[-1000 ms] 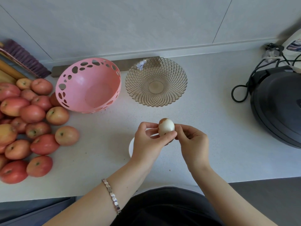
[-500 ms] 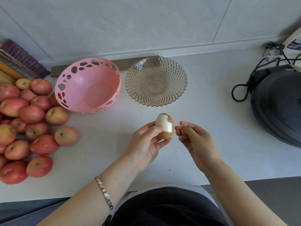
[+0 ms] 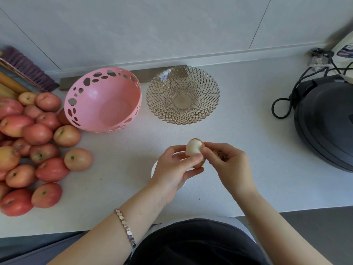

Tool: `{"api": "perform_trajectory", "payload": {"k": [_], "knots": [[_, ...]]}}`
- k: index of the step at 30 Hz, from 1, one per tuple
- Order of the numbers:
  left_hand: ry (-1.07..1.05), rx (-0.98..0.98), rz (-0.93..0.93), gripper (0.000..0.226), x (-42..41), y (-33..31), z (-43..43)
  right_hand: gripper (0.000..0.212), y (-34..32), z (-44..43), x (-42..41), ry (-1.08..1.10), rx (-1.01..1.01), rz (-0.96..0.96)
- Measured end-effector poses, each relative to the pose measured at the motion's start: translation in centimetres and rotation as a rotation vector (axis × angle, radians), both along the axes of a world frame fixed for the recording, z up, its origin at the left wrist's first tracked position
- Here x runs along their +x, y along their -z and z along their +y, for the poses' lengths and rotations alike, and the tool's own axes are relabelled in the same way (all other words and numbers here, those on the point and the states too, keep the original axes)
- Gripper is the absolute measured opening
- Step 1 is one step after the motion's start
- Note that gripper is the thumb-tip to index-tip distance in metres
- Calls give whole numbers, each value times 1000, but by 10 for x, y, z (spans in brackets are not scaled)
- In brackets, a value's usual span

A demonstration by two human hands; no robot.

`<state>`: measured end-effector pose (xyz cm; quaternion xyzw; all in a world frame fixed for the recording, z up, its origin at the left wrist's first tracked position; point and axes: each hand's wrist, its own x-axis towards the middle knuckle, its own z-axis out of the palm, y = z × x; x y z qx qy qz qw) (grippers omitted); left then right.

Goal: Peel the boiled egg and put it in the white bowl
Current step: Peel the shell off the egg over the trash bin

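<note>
- Head view: a person's left hand point(image 3: 173, 169) grips an egg point(image 3: 193, 150) just below centre, thumb across its near side and fingers curled behind it.
- The egg is half peeled: bare white on the upper left, brown shell on the crown, right side and bottom.
- The right hand point(image 3: 229, 163) pinches the shell edge at the egg's 3 o'clock side with thumb and forefinger; brown shell bits point(image 3: 219, 155) lie in its curled palm.
- A white bowl point(image 3: 153, 169) sits on the counter point(image 3: 238, 131) under the left hand. Only its rim shows, at 9 o'clock and 6 o'clock of the hand. The egg is held above the bowl, not in it.
- A silver bracelet point(image 3: 125, 226) circles the left wrist.
- At 11 o'clock of the egg stands a tilted pink bowl point(image 3: 89, 87) with cut-out holes; at 12 o'clock, just beside it, a clear glass bowl point(image 3: 200, 88) with a diamond pattern.
- A heap of red apples point(image 3: 38, 140) fills the 9 o'clock edge, touching the pink bowl.
- A purple brush point(image 3: 28, 67) lies at 10 o'clock by the wall.
- A dark round appliance point(image 3: 328, 127) sits at 3 o'clock, with a black cord point(image 3: 282, 106) looped beside it.
- A white device point(image 3: 343, 48) at 2 o'clock bears a label whose writing is too blurred to read.
</note>
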<state>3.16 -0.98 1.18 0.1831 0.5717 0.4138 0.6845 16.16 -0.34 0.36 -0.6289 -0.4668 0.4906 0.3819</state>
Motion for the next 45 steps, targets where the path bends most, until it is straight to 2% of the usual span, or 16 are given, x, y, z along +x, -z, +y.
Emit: {"api": "perform_trajectory", "payload": {"k": [4, 13, 16, 21, 25, 28, 31, 32, 35, 40, 45], "knots": [[-30, -17, 22, 36, 2, 1, -1, 13, 3, -5, -2, 7, 122, -105], [-10, -42, 32, 37, 3, 2, -3, 19, 7, -6, -6, 80, 100, -142], [-3, -36, -33, 35, 2, 2, -3, 25, 6, -3, -2, 103, -1, -3], [-29, -43, -152, 37, -2, 2, -1, 28, 3, 1, 8, 154, -190, 431], [-30, -58, -143, 37, -3, 5, 0, 27, -1, 4, 13, 141, -274, 528], [-14, -55, -118, 35, -1, 5, 0, 14, -3, 2, 10, 91, -249, 444], [17, -35, -56, 32, 0, 5, 0, 30, -4, 1, 6, 46, -160, 260], [28, -30, -33, 33, 0, 4, 0, 29, -3, 1, 4, 48, -140, 213], [48, -31, 35, 36, 2, 3, 0, 18, -1, 1, 2, 41, -79, 107], [46, -52, 81, 36, 3, 4, 1, 11, 8, -2, 2, 11, 52, -18], [67, -63, 76, 32, 3, 3, 0, 25, 10, -3, 1, 63, 99, -64]]}}
